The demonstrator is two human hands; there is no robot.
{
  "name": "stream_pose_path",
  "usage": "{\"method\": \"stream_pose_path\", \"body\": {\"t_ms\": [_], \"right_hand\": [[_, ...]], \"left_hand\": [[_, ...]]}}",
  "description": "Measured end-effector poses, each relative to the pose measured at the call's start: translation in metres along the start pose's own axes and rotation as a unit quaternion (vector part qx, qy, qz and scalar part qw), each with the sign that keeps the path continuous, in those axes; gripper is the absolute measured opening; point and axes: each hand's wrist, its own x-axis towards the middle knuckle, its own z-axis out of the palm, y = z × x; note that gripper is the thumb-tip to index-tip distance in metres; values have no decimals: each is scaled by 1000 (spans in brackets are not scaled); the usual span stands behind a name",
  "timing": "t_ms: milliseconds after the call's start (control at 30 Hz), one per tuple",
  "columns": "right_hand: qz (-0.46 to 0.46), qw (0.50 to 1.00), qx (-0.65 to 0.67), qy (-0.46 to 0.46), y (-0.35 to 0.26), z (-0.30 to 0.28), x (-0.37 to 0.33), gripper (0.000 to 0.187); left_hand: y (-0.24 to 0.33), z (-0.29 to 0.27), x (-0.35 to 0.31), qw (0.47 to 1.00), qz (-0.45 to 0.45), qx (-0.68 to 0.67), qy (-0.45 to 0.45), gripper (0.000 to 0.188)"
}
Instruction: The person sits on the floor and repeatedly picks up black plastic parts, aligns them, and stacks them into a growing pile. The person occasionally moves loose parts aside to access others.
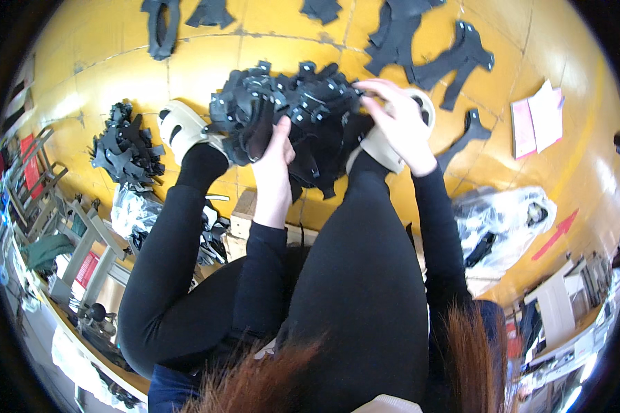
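Observation:
A large heap of black cut fabric pieces [310, 103], many with small white stickers, lies on the floor between my feet. My left hand [275, 151] is closed on black pieces at the near side of the heap, thumb on top and its fingers partly hidden. At the heap's right edge, my right hand [398, 117] reaches over my right shoe, with thumb and fingers curled around the edge of a black piece. Their exact grip there is partly blurred. The separate pieces overlap too much to tell apart.
A smaller black heap [126, 148] lies left of my left shoe [182, 129]. More flat black cutouts [455, 62] are spread on the yellow floor beyond. Pink and white papers [537, 120] lie at right, above a clear plastic bag [506, 217]. Grey metal frames [86, 248] stand at left.

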Motion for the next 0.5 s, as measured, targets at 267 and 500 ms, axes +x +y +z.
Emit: {"method": "stream_pose_path", "body": {"t_ms": [267,500], "right_hand": [[360,793,-178,458,87,-42,-112,78],[458,787,-144,387,148,-45,-164,69]], "left_hand": [[-4,-3,-1,994,-75,-71,30,15],[-4,3,-6,995,-61,-82,16,17]]}}
